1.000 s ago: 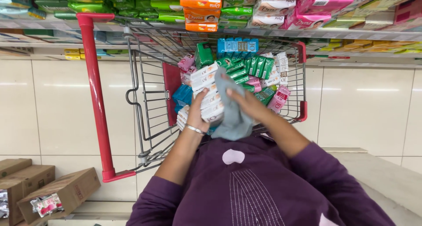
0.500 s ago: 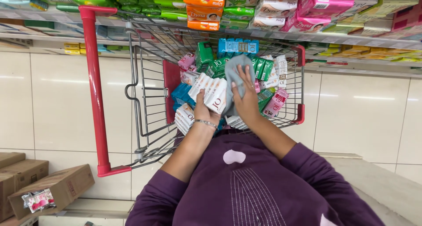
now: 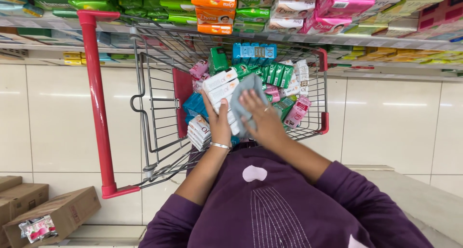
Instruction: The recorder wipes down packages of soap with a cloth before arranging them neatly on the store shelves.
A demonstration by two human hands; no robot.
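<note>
My left hand, with a silver bracelet at the wrist, grips a stack of white soap boxes held over the shopping cart. My right hand presses a grey cloth against the side of that stack. Both hands hover above the cart's basket, which is filled with several soap packs in green, blue, pink and white. More white boxes lie just below my left hand.
The cart has a red handle bar at left. Shelves stacked with soap packs run along the top. Brown cardboard boxes sit on the tiled floor at lower left, one with pink packets on it.
The stack and both hands moved up and forward over the cart. The cloth went from hanging under my right hand to lying flat against the boxes.
</note>
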